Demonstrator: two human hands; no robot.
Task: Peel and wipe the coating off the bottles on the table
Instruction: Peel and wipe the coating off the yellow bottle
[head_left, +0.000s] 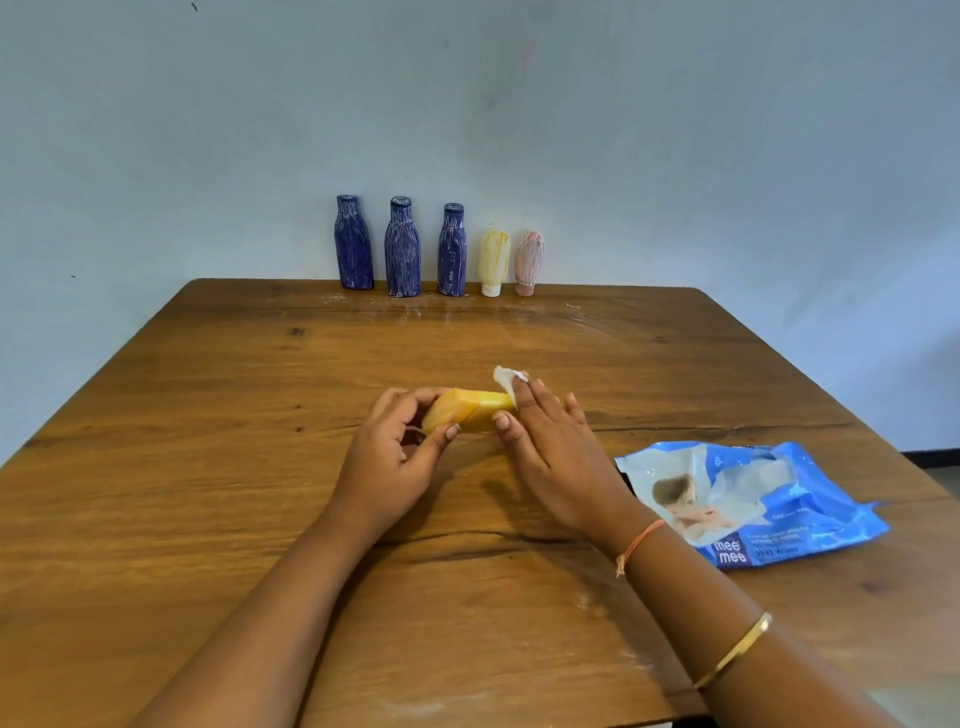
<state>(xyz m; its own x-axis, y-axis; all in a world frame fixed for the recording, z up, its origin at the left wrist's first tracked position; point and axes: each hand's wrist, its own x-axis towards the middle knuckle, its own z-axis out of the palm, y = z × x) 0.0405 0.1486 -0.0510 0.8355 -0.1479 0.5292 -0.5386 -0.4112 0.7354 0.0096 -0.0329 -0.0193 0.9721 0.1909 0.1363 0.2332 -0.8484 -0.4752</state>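
Two hands meet at mid-counter (208, 467) over a yellow bottle (470, 410) lying on its side. The left hand (395, 457) grips its left end, fingers (400, 402) curled over the top and thumb on the near side. The right hand (550, 457) keeps its fingers (540, 400) close together, pinching a white wipe (506, 378) against the bottle's other end. Five coated bottles (452, 249) stand along the far edge, and a wipes pack (753, 499) lies at right.

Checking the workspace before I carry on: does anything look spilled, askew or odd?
Whitish flecks smear the table just before the five standing bottles; likely coating residue. Nothing looks tipped or broken.
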